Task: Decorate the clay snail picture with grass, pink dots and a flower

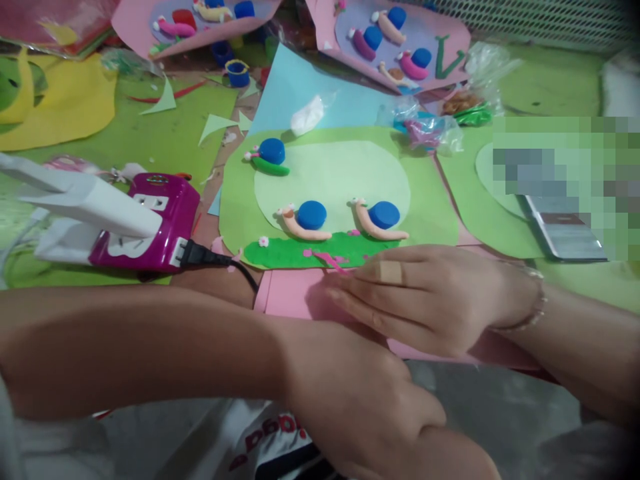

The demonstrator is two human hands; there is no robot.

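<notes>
A light-green paper card (430,200) with a paler oval lies before me. On it are snails of modelling clay with blue round shells: a green-bodied snail (270,159) at upper left, and two pale ones, a left snail (306,221) and a right snail (381,219). Beneath them runs a green clay strip (280,252) with pink bits and a small flower. My right hand (430,293), fingers pressed together, pinches a thin pink strip (333,262) over the green clay's lower edge. Nearer me, my left hand (365,393) is curled closed below the card; its fingertips are hidden.
At left sits a purple power strip (173,213) with a white plug (100,197) and black cord. Pink cards with clay snails (395,47) stand behind. Bagged clay (425,130) and a phone (565,220), partly blurred out, lie right. Paper scraps (217,127) are scattered left.
</notes>
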